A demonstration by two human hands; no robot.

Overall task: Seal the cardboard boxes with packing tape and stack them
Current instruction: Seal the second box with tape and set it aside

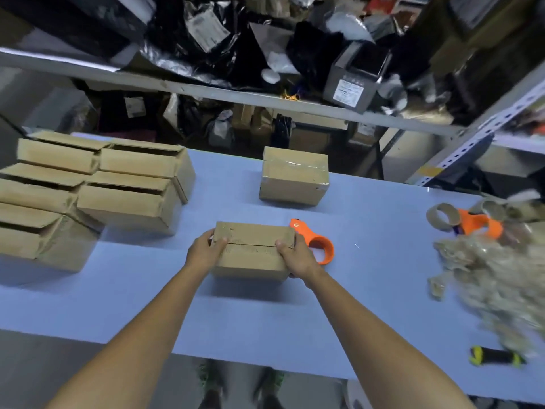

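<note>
Spreading wide under both forearms, the blue table carries everything in play. Well to the left of the left hand sits the cluster of unsealed boxes, their top flaps loose and gaping; I judge these are the ones waiting their turn. Far off to the right of the right hand lies a heap of crumpled used tape, with empty tape cores and a second orange dispenser beyond it. Ahead of both hands, apart from them, stands the sealed box, glossy tape across its top seam, likely the base of the stack.

Between the hands is the small cardboard box, resting on the table with its flaps folded shut and the centre seam bare of tape. The left hand grasps its left end, thumb on top; the right hand grasps the right end the same way. Just beyond the right hand, touching or nearly touching the box's far right corner, lies the orange tape dispenser.

The step in hand looks like squaring the box for sealing. Next, the right hand needs to let go and take the dispenser while the left pins the flaps flat, then run tape along the seam.
</note>
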